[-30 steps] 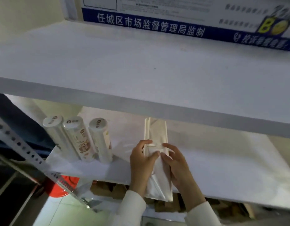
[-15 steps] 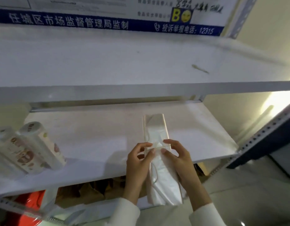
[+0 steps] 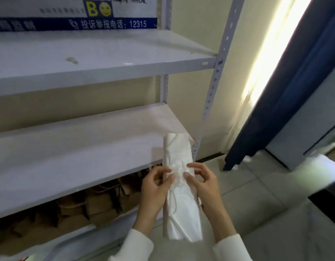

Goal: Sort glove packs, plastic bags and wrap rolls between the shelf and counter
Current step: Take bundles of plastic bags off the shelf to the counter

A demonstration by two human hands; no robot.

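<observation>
Both hands raised close together, palms facing inward. Left hand (image 3: pixel 153 191) and right hand (image 3: pixel 204 185) pinch the same bundle of bags (image 3: pixel 179 178). Fingers (image 3: pixel 191 177) curled.

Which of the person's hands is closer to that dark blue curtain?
The right hand. It grips the right side of the white bag bundle, on the side toward the curtain. The left hand holds the bundle's far side, by the shelf.
</observation>
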